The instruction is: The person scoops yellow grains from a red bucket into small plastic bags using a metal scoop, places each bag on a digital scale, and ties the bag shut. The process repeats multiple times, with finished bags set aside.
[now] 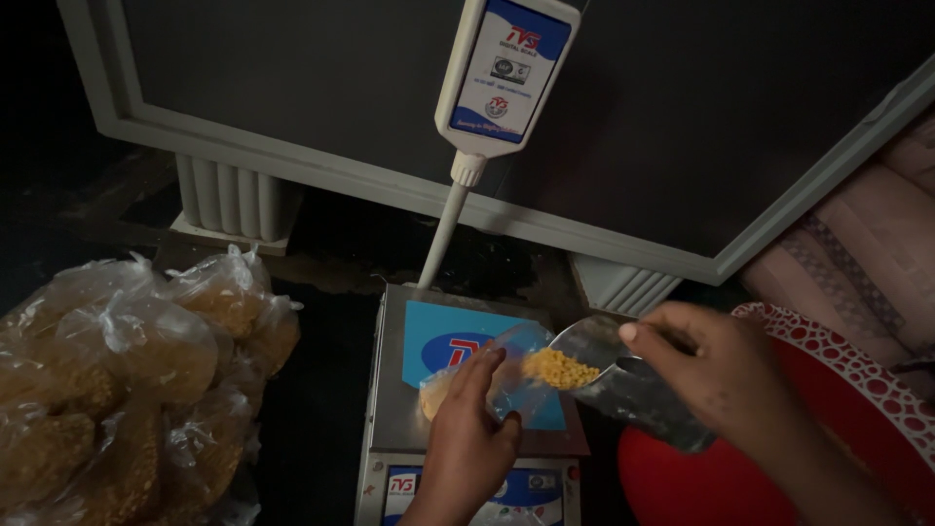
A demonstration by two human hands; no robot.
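Dimly lit | left hand (pixel 466 443) grips bag (pixel 495 375) on scale (pixel 467 390) | right hand (pixel 716 375) fingers grip scoop (pixel 623 385)

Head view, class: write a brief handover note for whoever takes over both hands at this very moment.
Left hand: holds a small clear bag open on the scale platform.
Right hand: tilts a metal scoop at the bag's mouth; yellow lentils sit at its lip.
Done: some lentils are in the bag; filled bags are piled to the left.
Left: scoop not emptied, bag still open.
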